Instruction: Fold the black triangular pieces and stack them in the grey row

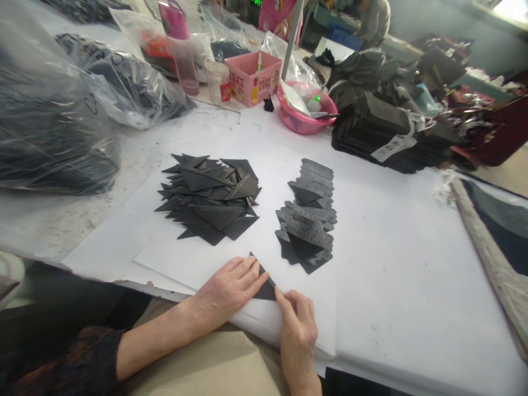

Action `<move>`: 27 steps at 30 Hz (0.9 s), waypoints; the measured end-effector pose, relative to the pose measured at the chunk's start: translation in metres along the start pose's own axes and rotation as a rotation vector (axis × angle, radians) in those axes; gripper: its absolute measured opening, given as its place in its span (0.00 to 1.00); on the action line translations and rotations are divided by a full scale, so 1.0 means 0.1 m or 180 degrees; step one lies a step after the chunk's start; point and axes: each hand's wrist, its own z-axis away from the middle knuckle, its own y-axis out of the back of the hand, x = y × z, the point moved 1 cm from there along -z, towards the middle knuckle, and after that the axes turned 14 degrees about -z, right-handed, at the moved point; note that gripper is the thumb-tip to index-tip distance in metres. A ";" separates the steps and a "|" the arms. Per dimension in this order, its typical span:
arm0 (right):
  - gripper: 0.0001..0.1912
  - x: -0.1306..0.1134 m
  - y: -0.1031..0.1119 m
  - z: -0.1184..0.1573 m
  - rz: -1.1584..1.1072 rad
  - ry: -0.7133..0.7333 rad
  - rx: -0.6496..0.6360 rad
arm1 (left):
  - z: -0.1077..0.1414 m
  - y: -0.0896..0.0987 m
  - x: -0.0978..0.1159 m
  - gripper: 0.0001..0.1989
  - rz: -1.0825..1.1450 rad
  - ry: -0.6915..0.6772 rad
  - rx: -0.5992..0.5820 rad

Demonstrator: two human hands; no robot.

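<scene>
At the near edge of the table lies a black triangular piece point(264, 292) with a folded strip along its slanted edge. My left hand point(233, 285) rests on it, fingers stretched out over the fold; its thumb is hidden. My right hand point(297, 324) pinches the piece's right corner between thumb and forefinger, the other fingers curled. Beyond my left hand is a heap of black folded triangular pieces point(214, 198). To its right, a row of overlapping dark grey pieces point(309, 220) with speckled surfaces runs away from me, a few plain black ones among them.
White sheets cover the table point(396, 264). Clear plastic bags point(49, 115) of dark material stand at the left. Behind are a pink bottle point(181, 49), a pink box point(253, 80), a pink basin point(307, 113) and stacked black pieces point(379, 126). A person point(278, 16) is across the table.
</scene>
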 end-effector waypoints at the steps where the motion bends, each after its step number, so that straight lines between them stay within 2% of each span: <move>1: 0.18 0.00 0.00 0.00 0.0012 -0.0001 -0.0009 | -0.01 0.00 0.01 0.16 -0.0024 -0.0003 0.0006; 9: 0.18 -0.03 0.02 -0.04 -0.0019 -0.0013 -0.0014 | -0.06 0.01 0.04 0.15 0.0159 -0.0233 0.0287; 19: 0.18 0.03 0.09 0.04 -0.0312 0.0045 0.0155 | -0.06 0.04 0.06 0.16 0.0144 -0.0159 0.0170; 27: 0.17 0.01 0.09 0.05 -0.0172 0.0011 0.0225 | -0.06 0.04 0.09 0.16 0.0111 -0.0170 0.0110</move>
